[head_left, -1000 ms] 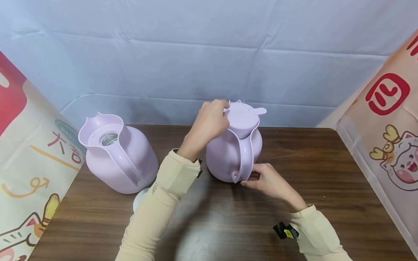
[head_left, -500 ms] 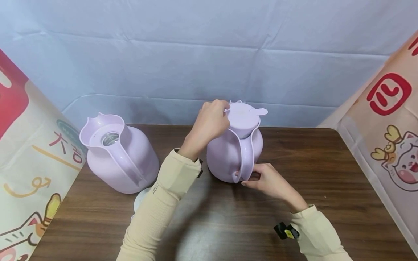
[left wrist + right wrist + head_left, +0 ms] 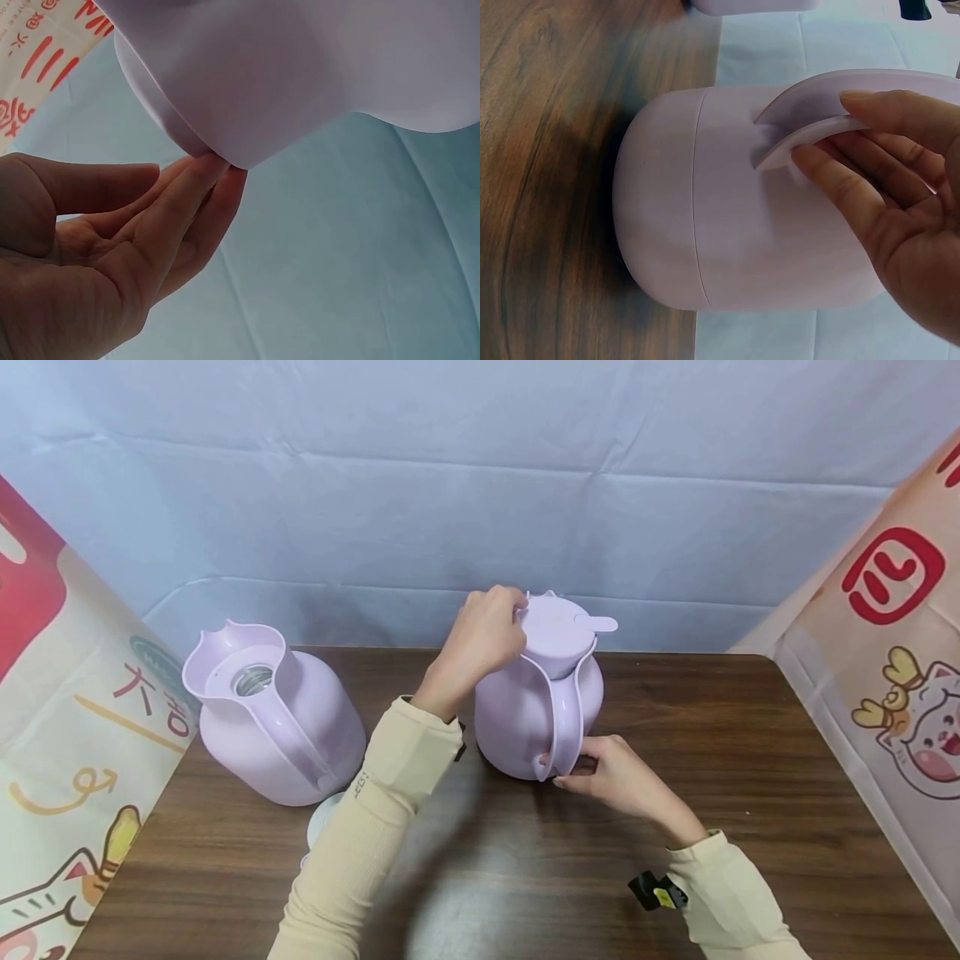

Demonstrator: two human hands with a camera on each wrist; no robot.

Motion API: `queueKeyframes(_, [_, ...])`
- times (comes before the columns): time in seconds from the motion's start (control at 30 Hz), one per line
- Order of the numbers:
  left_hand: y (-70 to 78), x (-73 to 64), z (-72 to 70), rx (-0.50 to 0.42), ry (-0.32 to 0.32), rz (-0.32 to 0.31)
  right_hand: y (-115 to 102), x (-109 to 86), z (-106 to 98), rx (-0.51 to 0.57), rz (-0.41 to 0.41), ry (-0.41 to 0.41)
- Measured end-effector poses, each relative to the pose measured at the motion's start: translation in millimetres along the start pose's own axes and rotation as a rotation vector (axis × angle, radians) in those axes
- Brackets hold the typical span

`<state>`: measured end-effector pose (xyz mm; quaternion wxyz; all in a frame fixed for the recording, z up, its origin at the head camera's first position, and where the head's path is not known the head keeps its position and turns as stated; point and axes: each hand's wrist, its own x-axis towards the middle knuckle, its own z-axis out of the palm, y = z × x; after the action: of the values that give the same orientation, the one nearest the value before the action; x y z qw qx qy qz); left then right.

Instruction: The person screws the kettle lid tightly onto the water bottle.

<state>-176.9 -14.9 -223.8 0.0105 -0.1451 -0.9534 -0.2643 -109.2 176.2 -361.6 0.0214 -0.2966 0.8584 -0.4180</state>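
Your left hand [image 3: 480,639] curls its fingers [image 3: 196,180] against the edge of the lid [image 3: 558,625] on the lilac jug [image 3: 525,710], grasping it at the lid's left side. The jug stands upright, long axis vertical, near the middle of the table [image 3: 750,793] toward its far edge. Its handle [image 3: 566,718] faces you and the lid's small tab points toward the table's right edge. Your right hand [image 3: 618,777] pinches the lower end of the handle in a light grip. A second, lidless jug [image 3: 270,718] stands upright near the left edge, well apart.
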Motion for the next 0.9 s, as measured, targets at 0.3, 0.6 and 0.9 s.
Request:
queueKeyframes(0.3, [-1.4, 3.4, 0.5, -0.010, -0.016, 0.001, -2.3, 2.7, 2.6, -0.047, -0.011, 0.011])
queueKeyframes(0.6, [-1.1, 5.8, 0.6, -0.016, -0.022, 0.008, -5.3, 3.7, 1.9, -0.048, 0.009, 0.001])
queueKeyframes(0.9, [-0.8, 4.4, -1.2, -0.026, -0.036, 0.023, -3.8, 3.3, 2.1, -0.046, 0.040, -0.003])
